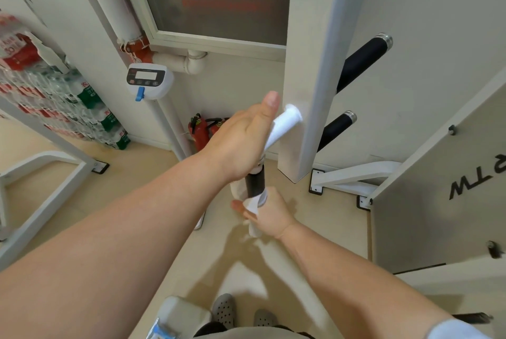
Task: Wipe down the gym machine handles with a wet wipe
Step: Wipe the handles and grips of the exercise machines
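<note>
Beige floor (328, 201), white walls. White frame (301, 65) ahead of you. Black handle (255, 182) slants down from it. Your left hand (241, 141) wraps upper handle, thumb up. Your right hand (273, 218) curls round lower end, wipe (252, 206) pinched against cap. Risk: wipe bunches (loose tail hangs below), slips off, leaves grip under left hand unwiped.

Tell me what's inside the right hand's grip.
The right hand holds a white wipe against the lower end of the black handle. The handle's tip is covered by wipe and palm; the left hand hides its upper stretch.
</note>
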